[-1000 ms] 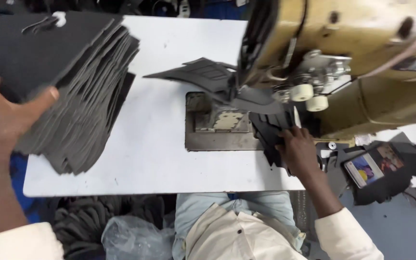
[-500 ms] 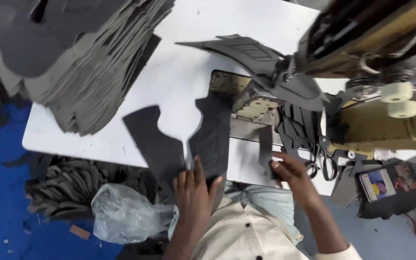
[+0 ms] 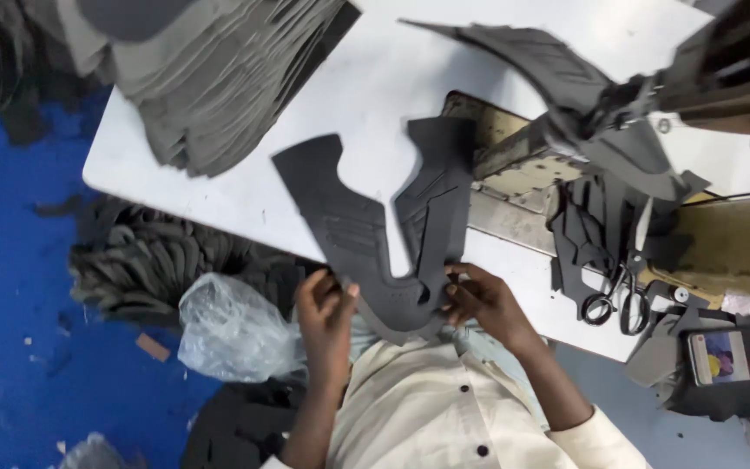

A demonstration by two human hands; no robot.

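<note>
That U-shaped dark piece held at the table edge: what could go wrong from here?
1. Both the left hand and right hand pinch only the base of the U-shaped piece; its long arms lie loose on the white table and might shift or fold.
2. The leaning stack of cut pieces overhangs the table corner and could slide off.
3. Scissors lie near the right hand, which could snag on them.

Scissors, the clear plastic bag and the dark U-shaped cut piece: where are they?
scissors (image 3: 611, 300): head view, on the handle loops.
clear plastic bag (image 3: 232, 334): head view, on its crumpled middle.
dark U-shaped cut piece (image 3: 353, 230): head view, on its left arm.
</note>
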